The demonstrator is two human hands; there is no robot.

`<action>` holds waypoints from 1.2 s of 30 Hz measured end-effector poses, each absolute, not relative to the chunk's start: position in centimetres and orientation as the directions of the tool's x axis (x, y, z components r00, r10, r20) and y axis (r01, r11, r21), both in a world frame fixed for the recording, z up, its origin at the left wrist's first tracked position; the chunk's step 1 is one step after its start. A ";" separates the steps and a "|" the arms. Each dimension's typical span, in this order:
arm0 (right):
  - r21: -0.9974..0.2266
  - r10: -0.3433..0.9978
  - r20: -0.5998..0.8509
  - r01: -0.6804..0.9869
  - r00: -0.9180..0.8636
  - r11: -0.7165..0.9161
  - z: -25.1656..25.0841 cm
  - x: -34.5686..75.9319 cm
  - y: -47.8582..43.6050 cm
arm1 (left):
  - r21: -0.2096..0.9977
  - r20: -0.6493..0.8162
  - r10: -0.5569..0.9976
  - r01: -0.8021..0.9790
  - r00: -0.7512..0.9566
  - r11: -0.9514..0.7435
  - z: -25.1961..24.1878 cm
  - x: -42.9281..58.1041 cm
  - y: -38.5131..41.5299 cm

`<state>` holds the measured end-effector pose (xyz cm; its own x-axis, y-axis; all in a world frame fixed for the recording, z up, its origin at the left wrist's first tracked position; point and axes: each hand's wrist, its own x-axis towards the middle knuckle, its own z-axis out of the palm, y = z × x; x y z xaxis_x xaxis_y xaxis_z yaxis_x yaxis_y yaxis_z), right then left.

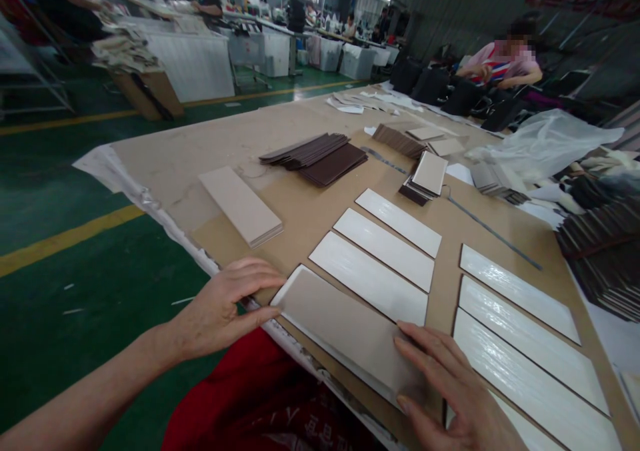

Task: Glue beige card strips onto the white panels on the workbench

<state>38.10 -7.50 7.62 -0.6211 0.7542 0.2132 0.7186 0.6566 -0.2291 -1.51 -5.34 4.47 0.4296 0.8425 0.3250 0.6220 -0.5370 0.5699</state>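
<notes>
Head view: my right hand (457,381) grips the beige board (345,331) covering one white panel (285,286); left hand (223,308) touches, grip uncertain; other panels (367,271) lie uncovered.

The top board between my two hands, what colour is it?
The top board is plain greyish beige; the head view shows it best.

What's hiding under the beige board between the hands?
A white panel peeks out past the left end of the beige board. The board covers its middle, so I can't see what's there.
</notes>
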 end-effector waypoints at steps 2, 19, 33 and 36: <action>-0.217 0.741 0.220 0.709 -0.634 0.671 7.7 37.9 -7.3 | 0.576 0.333 0.836 0.608 0.435 -0.546 4.3 -1.4 -5.3; -0.171 0.715 0.215 0.696 -0.665 0.698 7.3 37.5 -6.8 | 0.566 0.353 0.837 0.618 0.418 -0.546 3.9 -1.2 -5.0; -0.325 0.803 0.016 0.756 -0.596 0.568 8.0 36.9 -7.5 | 0.533 0.333 0.821 0.626 0.463 -0.569 4.2 -1.4 -4.9; -0.371 0.808 -0.045 0.761 -0.587 0.532 8.6 36.6 -7.7 | 0.517 0.329 0.818 0.635 0.472 -0.574 4.2 -1.6 -4.8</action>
